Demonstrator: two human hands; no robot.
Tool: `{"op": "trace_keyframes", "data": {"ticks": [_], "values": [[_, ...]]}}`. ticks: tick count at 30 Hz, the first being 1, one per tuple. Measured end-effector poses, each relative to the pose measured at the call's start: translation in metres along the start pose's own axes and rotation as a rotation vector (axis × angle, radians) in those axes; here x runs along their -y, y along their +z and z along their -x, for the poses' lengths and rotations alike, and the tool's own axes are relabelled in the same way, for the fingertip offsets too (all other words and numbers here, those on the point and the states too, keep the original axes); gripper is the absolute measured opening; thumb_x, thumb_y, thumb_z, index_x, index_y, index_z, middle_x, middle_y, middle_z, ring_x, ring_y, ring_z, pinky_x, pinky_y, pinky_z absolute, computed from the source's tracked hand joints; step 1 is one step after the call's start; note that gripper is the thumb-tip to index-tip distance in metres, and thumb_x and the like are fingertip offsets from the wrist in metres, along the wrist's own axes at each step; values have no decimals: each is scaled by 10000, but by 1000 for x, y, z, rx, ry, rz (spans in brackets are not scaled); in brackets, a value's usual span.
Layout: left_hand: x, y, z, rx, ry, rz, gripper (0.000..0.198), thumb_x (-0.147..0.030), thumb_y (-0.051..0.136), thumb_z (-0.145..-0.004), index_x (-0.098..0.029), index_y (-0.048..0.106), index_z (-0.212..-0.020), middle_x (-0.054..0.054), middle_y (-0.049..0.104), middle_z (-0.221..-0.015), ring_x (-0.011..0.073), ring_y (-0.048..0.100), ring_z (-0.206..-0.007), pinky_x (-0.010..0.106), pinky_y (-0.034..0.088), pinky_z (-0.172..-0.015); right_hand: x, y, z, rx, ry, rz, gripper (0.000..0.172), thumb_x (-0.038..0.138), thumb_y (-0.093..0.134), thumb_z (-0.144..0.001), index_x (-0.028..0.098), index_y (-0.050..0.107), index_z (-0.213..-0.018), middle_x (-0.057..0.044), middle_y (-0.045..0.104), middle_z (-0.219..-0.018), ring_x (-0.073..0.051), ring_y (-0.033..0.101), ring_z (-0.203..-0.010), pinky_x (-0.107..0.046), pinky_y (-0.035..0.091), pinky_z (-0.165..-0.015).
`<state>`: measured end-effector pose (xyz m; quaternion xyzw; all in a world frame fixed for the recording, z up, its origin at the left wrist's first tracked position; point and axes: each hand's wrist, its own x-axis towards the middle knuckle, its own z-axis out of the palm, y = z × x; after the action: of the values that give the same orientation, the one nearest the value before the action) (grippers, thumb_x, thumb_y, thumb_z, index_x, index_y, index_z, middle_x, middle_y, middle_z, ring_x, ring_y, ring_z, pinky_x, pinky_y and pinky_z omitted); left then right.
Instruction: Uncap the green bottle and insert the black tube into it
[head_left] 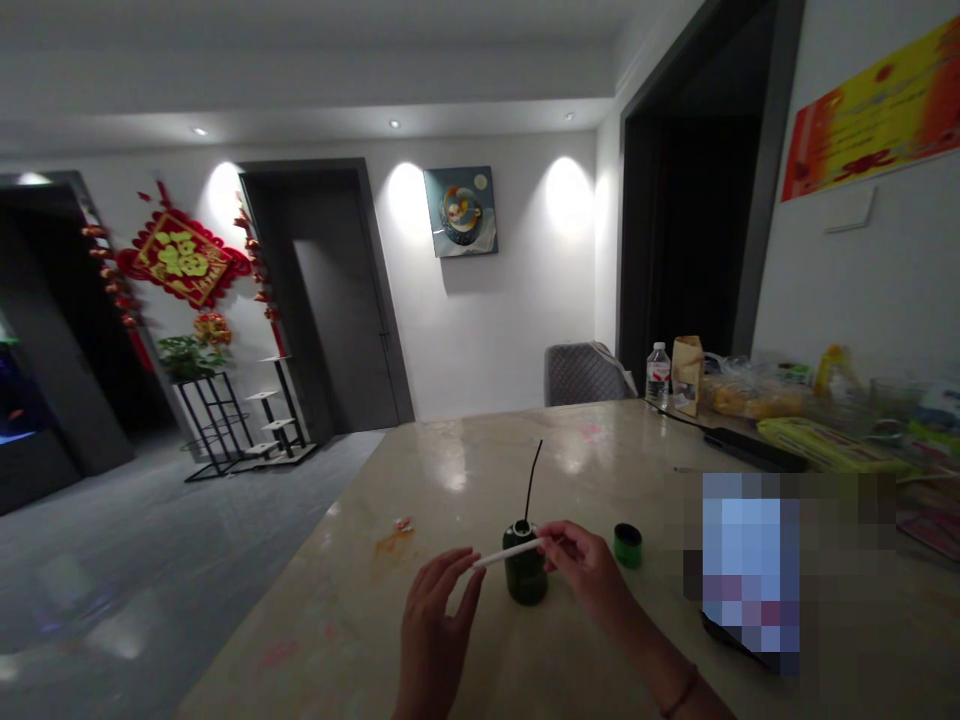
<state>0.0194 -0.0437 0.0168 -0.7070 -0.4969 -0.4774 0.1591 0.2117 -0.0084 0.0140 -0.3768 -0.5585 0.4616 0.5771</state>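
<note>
A thin white stick (510, 552) spans the gap between my two hands, tilted slightly up to the right. My left hand (439, 615) has its left end between fingertips and thumb, while my right hand (581, 560) pinches the other end. Just behind the stick stands a dark green glass bottle (526, 585), upright, with a pale rim around its mouth. One thin black stick (533, 480) rises from that mouth, leaning a little right. To the right of my right hand, a green cap (628, 546) rests on the table.
The marbled table (450, 460) has an orange stain on its left part. A blurred-out lit screen (750, 560) stands at the right. Toward the back right are a water bottle (658, 375), a paper bag (686, 375), a yellow-green packet (825, 445) and plastic bags. A grey chair (585, 375) is behind the table.
</note>
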Motion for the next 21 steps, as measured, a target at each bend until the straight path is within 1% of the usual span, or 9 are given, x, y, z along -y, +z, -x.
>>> {"op": "trace_keyframes", "data": {"ticks": [4, 8, 11, 14, 16, 18, 21], "values": [[-4, -1, 0, -5, -12, 38, 186, -375, 534, -781, -234, 652, -808, 37, 681, -867, 166, 641, -807, 312, 538, -717, 1, -1, -1, -11, 93, -217, 328, 393, 717, -602, 156, 641, -815, -23, 626, -689, -125, 572, -559, -255, 476, -553], [-9, -1, 1, 24, -19, 74, 175, -376, 543, -775, -241, 653, -787, 39, 681, -867, 163, 643, -805, 301, 542, -705, 3, -1, 1, 54, 195, -417, 308, 344, 729, -612, 167, 648, -851, -10, 633, -734, -95, 573, -568, -236, 474, -600], [-12, -1, 2, 57, -11, 98, 169, -375, 546, -773, -245, 655, -776, 38, 681, -864, 160, 643, -800, 293, 543, -698, 4, 2, 4, 105, 226, -448, 260, 342, 714, -640, 158, 663, -816, -17, 640, -754, -88, 577, -580, -227, 470, -614], [-12, 0, 3, 81, -8, 114, 175, -376, 543, -774, -242, 655, -769, 40, 682, -856, 159, 644, -796, 290, 544, -697, 5, 5, 5, 109, 224, -420, 256, 356, 697, -659, 151, 667, -809, -24, 646, -754, -93, 580, -592, -231, 477, -627], [-12, 1, 3, 92, -12, 110, 177, -378, 539, -776, -245, 657, -777, 41, 683, -861, 162, 645, -802, 296, 545, -703, 5, 5, 5, 81, 194, -394, 267, 366, 694, -660, 142, 666, -804, -27, 644, -725, -99, 578, -590, -236, 483, -621], [-12, 2, 4, 111, -29, 93, 174, -374, 538, -777, -253, 659, -799, 41, 685, -869, 167, 646, -808, 307, 546, -710, 4, 4, 3, 23, 163, -392, 275, 375, 696, -651, 137, 659, -783, -28, 641, -702, -108, 577, -584, -246, 492, -603], [-12, 2, 4, 141, -58, 72, 162, -354, 537, -779, -258, 657, -828, 39, 688, -865, 172, 650, -806, 318, 549, -710, 2, -2, 0, -132, 150, -421, 284, 393, 707, -623, 151, 644, -756, -25, 644, -696, -128, 591, -585, -263, 507, -572]]}}
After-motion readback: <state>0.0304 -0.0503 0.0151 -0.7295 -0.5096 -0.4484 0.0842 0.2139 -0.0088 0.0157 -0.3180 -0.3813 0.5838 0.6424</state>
